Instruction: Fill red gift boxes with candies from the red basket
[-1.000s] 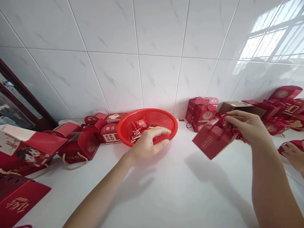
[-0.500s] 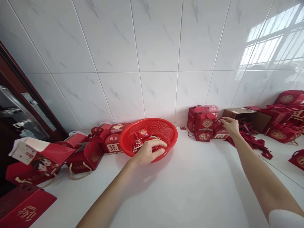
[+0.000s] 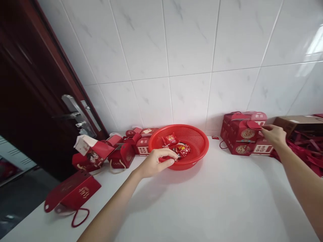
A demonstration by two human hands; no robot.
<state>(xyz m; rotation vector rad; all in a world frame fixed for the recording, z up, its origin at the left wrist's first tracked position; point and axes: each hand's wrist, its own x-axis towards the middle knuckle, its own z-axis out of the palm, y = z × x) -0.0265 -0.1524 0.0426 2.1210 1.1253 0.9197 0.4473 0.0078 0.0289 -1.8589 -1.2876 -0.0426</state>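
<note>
My left hand [image 3: 154,163] is over the near left rim of a red plastic colander [image 3: 195,143], its fingers curved and the thumb apart. Inside the colander lie a red wrapped sweet [image 3: 169,139] and a red packet with white dots [image 3: 184,149]. A small shiny wrapped piece shows by the fingertips; I see no firm grip on it. To the right, my right hand [image 3: 275,135] pinches the top flap of a red gift box [image 3: 244,136] with a gold round emblem. That box sits on another one, against further red boxes.
Several red gift boxes, some with rope handles, crowd the left, including an opened one [image 3: 82,190]. A cardboard box [image 3: 290,126] and red ribbons [image 3: 300,154] lie at the right. Behind are a tiled wall [image 3: 189,97] and a dark door [image 3: 37,84].
The view has swung left, bringing in more of the door. My right hand now pinches the box's flap from the right. My left hand has shifted leftward relative to the colander.
</note>
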